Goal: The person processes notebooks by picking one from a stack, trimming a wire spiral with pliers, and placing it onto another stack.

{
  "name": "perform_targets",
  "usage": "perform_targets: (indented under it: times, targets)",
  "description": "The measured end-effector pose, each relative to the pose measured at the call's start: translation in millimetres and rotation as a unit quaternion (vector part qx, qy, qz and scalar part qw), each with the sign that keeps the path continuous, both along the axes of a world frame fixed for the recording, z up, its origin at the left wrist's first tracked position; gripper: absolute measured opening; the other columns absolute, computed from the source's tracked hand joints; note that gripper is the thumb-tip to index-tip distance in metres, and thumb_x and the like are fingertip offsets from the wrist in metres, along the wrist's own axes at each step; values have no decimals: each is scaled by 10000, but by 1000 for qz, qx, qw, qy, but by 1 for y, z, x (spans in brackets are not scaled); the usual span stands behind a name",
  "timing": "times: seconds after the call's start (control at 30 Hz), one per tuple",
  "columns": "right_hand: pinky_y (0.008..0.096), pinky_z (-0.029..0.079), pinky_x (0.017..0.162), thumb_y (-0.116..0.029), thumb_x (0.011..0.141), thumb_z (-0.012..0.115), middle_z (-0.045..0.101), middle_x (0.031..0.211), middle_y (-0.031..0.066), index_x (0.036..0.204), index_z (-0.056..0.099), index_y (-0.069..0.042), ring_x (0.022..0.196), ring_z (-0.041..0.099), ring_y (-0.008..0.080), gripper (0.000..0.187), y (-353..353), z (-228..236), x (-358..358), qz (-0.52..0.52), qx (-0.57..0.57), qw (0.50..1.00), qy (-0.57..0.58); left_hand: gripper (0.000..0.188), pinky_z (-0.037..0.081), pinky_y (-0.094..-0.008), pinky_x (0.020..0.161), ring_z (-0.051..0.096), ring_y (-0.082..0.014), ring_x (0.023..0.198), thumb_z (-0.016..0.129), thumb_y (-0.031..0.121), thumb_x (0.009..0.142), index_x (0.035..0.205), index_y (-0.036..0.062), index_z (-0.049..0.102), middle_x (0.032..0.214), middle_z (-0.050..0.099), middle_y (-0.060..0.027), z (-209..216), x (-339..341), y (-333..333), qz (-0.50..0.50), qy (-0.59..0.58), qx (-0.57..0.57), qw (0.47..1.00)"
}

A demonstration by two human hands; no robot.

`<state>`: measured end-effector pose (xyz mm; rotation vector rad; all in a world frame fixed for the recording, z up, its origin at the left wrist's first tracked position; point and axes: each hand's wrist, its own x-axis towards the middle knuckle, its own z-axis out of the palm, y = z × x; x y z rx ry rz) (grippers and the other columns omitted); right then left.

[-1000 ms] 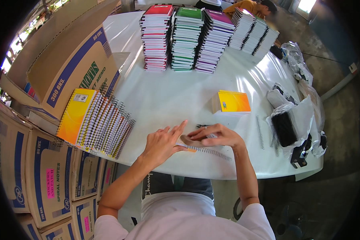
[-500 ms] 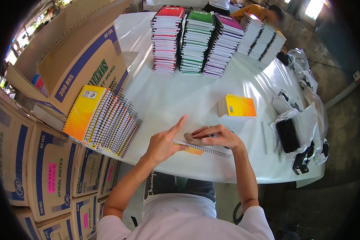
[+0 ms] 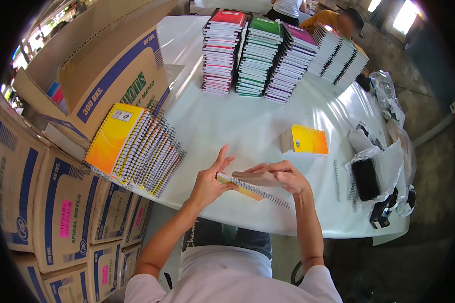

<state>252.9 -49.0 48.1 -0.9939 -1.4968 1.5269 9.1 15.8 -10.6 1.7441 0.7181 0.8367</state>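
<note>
A small notepad with a yellow-orange cover (image 3: 249,192) is held tilted just above the table's near edge. A metal spiral coil (image 3: 268,196) runs along its edge, its right end sticking out past the pad. My left hand (image 3: 211,183) grips the pad's left end, thumb on the near side and index finger raised. On the right, my right hand (image 3: 288,178) holds the grey-brown back cover (image 3: 258,179), its fingers curled over the far edge. A stack of small yellow-orange pads (image 3: 308,140) sits beyond my right hand.
Bound spiral notebooks (image 3: 136,146) are piled at left beside an open carton (image 3: 119,81); more cartons (image 3: 68,207) stand below. Red (image 3: 222,55), green (image 3: 259,58) and purple (image 3: 291,63) notebook stacks stand at the back. Loose coils (image 3: 337,181) and plastic-wrapped black coils (image 3: 365,179) lie right. Another person (image 3: 321,20) is behind.
The notepad has been lifted slightly and tilted, with its back cover raised. My right hand has turned and spread along that cover. My view has shifted slightly.
</note>
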Motion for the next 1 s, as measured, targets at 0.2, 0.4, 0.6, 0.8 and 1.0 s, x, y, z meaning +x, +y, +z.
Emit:
perform_targets:
  times: [0.2,0.4,0.6,0.8,1.0]
  targets:
    - [349,442,983,-281,859,719,656,1228,166,1155,707,-3,1107,611,254,406,4,3,-10,-33,-9,998,-55,1200,517,-345,969,580,-263,1244,895,53,606,1564,207,190,1413,531,-182,10,-1,0,1,20,-55,998]
    - [347,473,929,-293,851,742,668,1193,145,1139,715,-13,1038,633,244,402,10,4,-25,-53,23,988,-140,1247,498,-352,1016,455,-249,1354,892,-3,594,1570,191,141,1470,451,-217,-6,0,5,-9,-59,-59,996]
    - [341,491,906,-289,842,741,667,1187,148,1128,711,-2,1019,641,253,406,-8,12,-21,-149,77,959,-230,872,424,-336,1079,459,-225,1348,803,52,763,1507,93,351,1465,489,-136,-1,-13,9,-87,13,-118,989]
    - [394,455,986,-261,824,759,628,1242,177,1132,714,-28,1122,610,303,389,-101,9,69,-349,1,866,-357,466,413,-298,1068,531,-166,1262,670,120,924,1368,42,551,1375,586,-97,-7,-14,16,-159,-95,-155,970]
    - [468,334,1063,-259,789,779,540,1318,159,1247,634,-114,1290,455,329,503,-99,-45,39,-394,200,701,-560,483,335,-308,1118,471,-175,1326,626,167,961,1407,27,506,1380,577,-109,-7,-11,16,-112,-169,-165,965]
